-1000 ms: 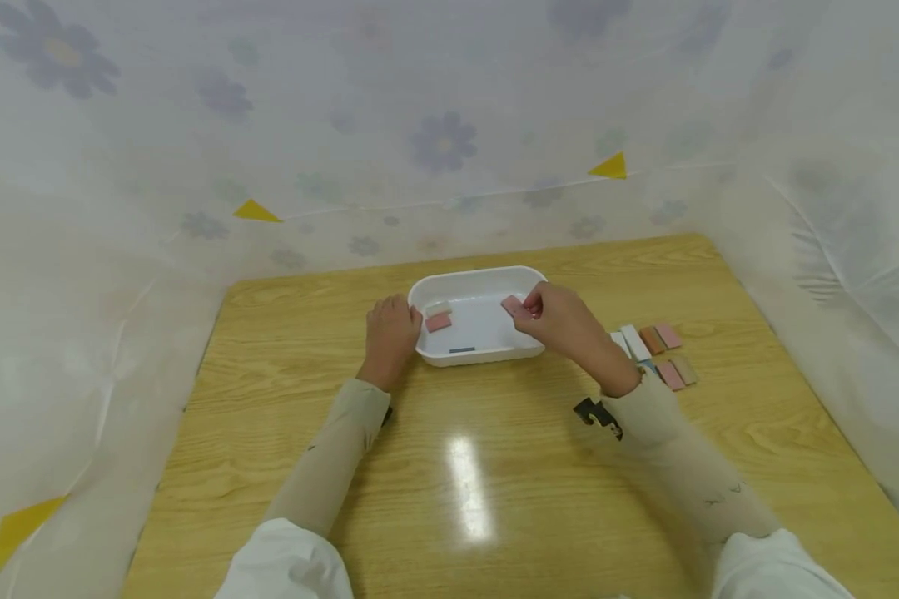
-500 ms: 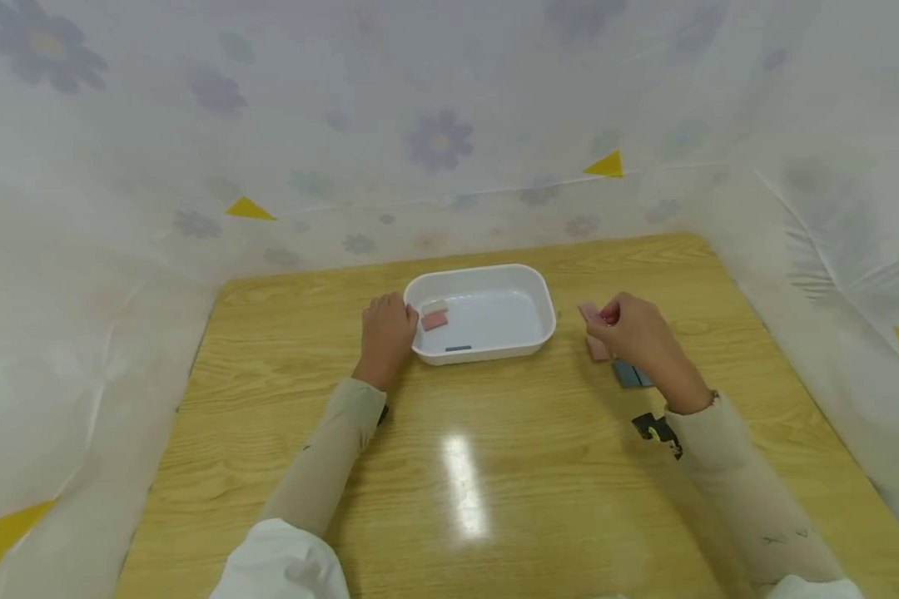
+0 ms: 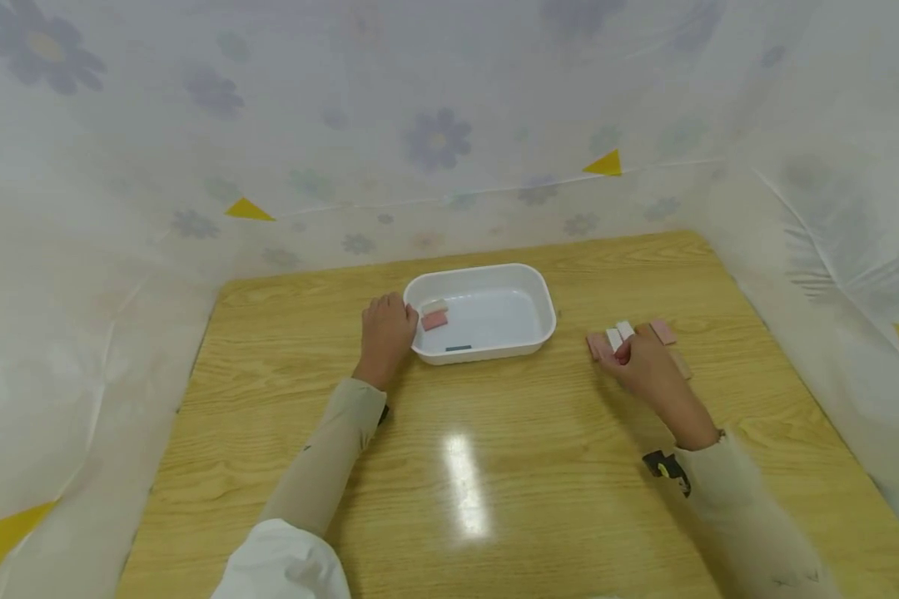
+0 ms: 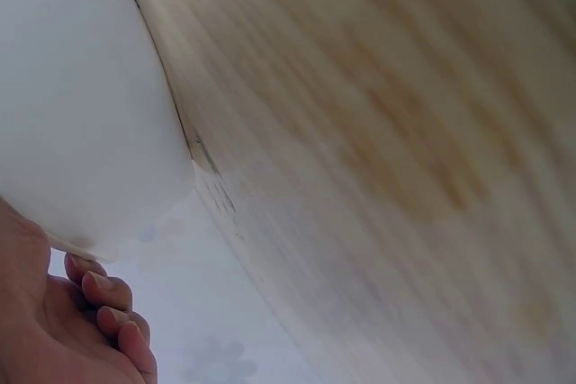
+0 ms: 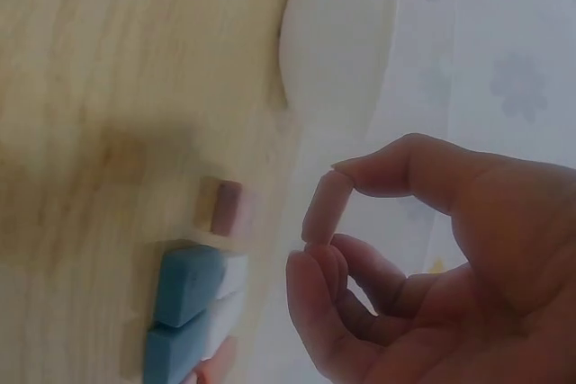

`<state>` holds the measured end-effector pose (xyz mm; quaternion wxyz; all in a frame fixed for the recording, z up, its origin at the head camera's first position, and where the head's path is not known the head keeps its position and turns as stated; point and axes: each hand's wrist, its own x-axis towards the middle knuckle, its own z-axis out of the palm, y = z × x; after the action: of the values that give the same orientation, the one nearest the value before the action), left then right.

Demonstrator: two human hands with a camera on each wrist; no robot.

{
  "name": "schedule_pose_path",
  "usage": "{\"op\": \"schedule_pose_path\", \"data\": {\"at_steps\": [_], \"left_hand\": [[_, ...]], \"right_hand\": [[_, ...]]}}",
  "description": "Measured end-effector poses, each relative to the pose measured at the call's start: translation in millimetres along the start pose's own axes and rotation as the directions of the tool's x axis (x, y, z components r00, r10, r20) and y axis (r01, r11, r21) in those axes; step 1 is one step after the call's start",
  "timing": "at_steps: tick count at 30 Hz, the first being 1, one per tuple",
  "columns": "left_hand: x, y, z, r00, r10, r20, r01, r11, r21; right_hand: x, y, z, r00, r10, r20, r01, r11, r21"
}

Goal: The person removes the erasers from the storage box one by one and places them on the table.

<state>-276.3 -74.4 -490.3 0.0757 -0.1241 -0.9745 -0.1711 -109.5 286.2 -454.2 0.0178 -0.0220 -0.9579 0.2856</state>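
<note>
A white tray (image 3: 474, 358) stands on the table, its left end held by my left hand (image 3: 386, 337). The left wrist view shows curled fingers (image 4: 108, 294) at the tray's rim. Inside the tray lie a cream block (image 3: 435, 307), a pink block (image 3: 434, 320) and a thin blue-grey block (image 3: 459, 348). My right hand (image 3: 653, 366) pinches another pink block (image 5: 328, 206) between thumb and fingers, above a group of small blocks right of the tray. White blocks (image 3: 619, 334) and a pink one (image 3: 663, 331) show around it; the hand hides others.
In the right wrist view, two blue-grey blocks (image 5: 184, 287) stand side by side, with a reddish block (image 5: 228, 208) apart from them. The wooden table (image 3: 389, 491) backs onto a flowered curtain (image 3: 449, 191) with yellow triangles.
My right hand has carried the pink block from over the tray out to the right, then lower over the block group. My left hand keeps its place at the tray.
</note>
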Motion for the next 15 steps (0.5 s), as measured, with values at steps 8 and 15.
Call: {"op": "schedule_pose_path", "data": {"at_steps": [8,15], "left_hand": [[1.1,-0.5,-0.1,1.000,-0.001,-0.005,0.001,1.000,0.002],[-0.1,0.4,-0.5,1.000,0.003,-0.001,-0.003,1.000,0.005]], "right_hand": [[-14.6,10.5,12.6,1.000,0.004,-0.008,-0.004,1.000,-0.031],[-14.1,12.8,17.1,0.998,0.057,-0.008,-0.058,0.997,-0.054]]}}
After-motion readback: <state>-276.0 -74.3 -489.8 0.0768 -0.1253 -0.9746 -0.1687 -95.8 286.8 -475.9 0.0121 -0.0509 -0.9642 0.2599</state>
